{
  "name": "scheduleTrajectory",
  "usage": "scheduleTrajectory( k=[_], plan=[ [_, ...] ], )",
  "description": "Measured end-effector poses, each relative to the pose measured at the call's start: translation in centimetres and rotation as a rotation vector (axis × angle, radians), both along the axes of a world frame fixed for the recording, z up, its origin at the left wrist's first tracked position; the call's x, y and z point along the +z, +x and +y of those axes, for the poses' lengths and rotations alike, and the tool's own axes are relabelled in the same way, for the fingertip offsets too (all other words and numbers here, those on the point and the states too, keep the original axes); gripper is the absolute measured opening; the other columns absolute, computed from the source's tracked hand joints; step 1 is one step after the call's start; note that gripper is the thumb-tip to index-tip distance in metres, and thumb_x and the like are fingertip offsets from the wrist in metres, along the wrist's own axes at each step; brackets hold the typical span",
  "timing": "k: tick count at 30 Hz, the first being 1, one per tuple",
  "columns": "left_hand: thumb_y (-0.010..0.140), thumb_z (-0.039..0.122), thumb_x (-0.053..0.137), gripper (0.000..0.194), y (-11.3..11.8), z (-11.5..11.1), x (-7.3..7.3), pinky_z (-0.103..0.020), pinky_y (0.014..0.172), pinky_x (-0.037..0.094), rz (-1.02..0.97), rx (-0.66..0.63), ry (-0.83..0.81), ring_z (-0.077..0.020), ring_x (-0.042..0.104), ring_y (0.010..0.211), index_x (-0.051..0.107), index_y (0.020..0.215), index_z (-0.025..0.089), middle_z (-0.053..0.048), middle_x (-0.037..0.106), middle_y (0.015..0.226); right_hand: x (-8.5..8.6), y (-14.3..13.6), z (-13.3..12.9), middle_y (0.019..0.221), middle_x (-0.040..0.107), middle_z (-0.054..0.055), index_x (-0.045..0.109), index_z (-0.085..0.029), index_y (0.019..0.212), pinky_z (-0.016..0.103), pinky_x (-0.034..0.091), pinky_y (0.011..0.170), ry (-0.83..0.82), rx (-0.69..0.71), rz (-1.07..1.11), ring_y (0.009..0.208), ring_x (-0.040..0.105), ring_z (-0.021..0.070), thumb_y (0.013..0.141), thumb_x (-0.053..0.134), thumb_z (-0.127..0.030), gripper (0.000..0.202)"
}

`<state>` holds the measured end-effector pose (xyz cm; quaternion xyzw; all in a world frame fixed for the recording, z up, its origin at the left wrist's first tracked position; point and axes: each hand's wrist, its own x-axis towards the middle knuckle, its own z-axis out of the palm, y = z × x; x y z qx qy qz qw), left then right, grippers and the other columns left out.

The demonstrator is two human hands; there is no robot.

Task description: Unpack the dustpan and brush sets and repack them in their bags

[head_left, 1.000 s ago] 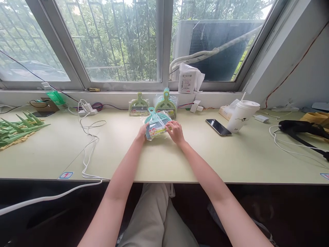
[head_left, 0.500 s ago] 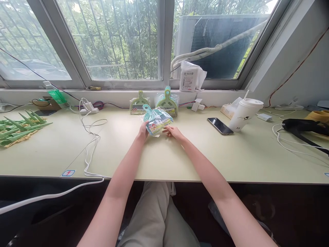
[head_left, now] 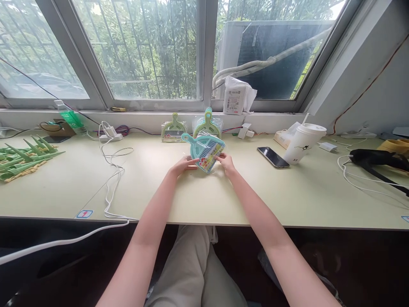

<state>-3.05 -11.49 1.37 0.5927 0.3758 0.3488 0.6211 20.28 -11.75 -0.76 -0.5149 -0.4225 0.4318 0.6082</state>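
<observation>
Head view: both hands pinch the teal dustpan packet [head_left: 204,152] by its wrapper, left hand [head_left: 183,163] and right hand [head_left: 227,161] at opposite sides, tilted up above the desk [head_left: 223,196] before two green packets [head_left: 191,127]; turning it needs steady fingers.

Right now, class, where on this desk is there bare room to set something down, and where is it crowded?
Bare desk lies between the white cable and phone, in front of both hands. Another patch: between cable and green spikes. Crowded: the back edge by the green dustpan packs, and around the cup.
</observation>
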Motion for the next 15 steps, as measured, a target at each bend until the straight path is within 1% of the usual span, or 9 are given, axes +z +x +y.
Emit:
scheduleTrajectory(
  k=[3, 6, 8, 10, 13, 15],
  plan=[
    [0.070, 0.058, 0.077, 0.055, -0.1, 0.5, -0.3, -0.041, 0.094, 0.055, -0.031, 0.090, 0.006, -0.0256, 0.068, 0.101, 0.070, 0.103, 0.015, -0.011, 0.074, 0.098, 1.0, 0.4, -0.5, 0.093, 0.075, 0.009, 0.066, -0.017, 0.078, 0.037, 0.051, 0.087, -0.043, 0.020, -0.013, 0.091, 0.070, 0.0254, 0.053, 0.091, -0.031, 0.038],
    [0.074, 0.061, 0.072, 0.052, -0.2, 0.9, -0.6, -0.037, 0.086, 0.057, -0.028, 0.180, -0.011, -0.0237, 0.069, 0.093, 0.070, 0.097, 0.014, -0.011, 0.073, 0.094, 1.9, 0.6, -1.2, 0.091, 0.075, 0.007, 0.068, -0.017, 0.080, 0.036, 0.051, 0.082, -0.083, 0.107, -0.006, 0.084, 0.071, 0.0246, 0.056, 0.092, -0.028, 0.035],
    [0.077, 0.058, 0.070, 0.048, -0.1, 1.0, -0.7, -0.035, 0.080, 0.059, -0.042, 0.216, -0.032, -0.0218, 0.069, 0.088, 0.069, 0.098, 0.016, -0.009, 0.073, 0.095, 2.4, 0.7, -1.6, 0.087, 0.076, 0.005, 0.068, -0.019, 0.082, 0.035, 0.049, 0.079, -0.113, 0.121, -0.001, 0.081, 0.072, 0.0242, 0.057, 0.092, -0.027, 0.036],
    [0.081, 0.053, 0.068, 0.040, 0.1, 1.2, -0.7, -0.034, 0.074, 0.059, -0.062, 0.285, -0.064, -0.0195, 0.069, 0.081, 0.068, 0.098, 0.016, -0.008, 0.073, 0.093, 2.7, 0.7, -1.7, 0.082, 0.075, 0.004, 0.068, -0.019, 0.083, 0.035, 0.048, 0.077, -0.144, 0.114, -0.004, 0.078, 0.072, 0.0244, 0.056, 0.092, -0.027, 0.037],
    [0.089, 0.040, 0.062, 0.026, 0.2, 1.6, -0.7, -0.032, 0.066, 0.059, -0.084, 0.451, -0.119, -0.0155, 0.067, 0.066, 0.066, 0.092, 0.014, -0.005, 0.071, 0.080, 2.9, 0.6, -1.7, 0.077, 0.075, 0.003, 0.067, -0.019, 0.085, 0.033, 0.044, 0.074, -0.156, 0.116, -0.016, 0.074, 0.072, 0.0231, 0.056, 0.092, -0.029, 0.039],
    [0.090, 0.034, 0.060, 0.021, 0.0, 1.9, -0.5, -0.030, 0.062, 0.058, -0.110, 0.569, -0.140, -0.0133, 0.064, 0.059, 0.064, 0.089, 0.013, -0.004, 0.069, 0.074, 2.9, 0.5, -1.6, 0.074, 0.074, 0.002, 0.067, -0.018, 0.086, 0.032, 0.042, 0.073, -0.161, 0.125, -0.036, 0.070, 0.071, 0.0212, 0.056, 0.091, -0.030, 0.041]
  ],
)
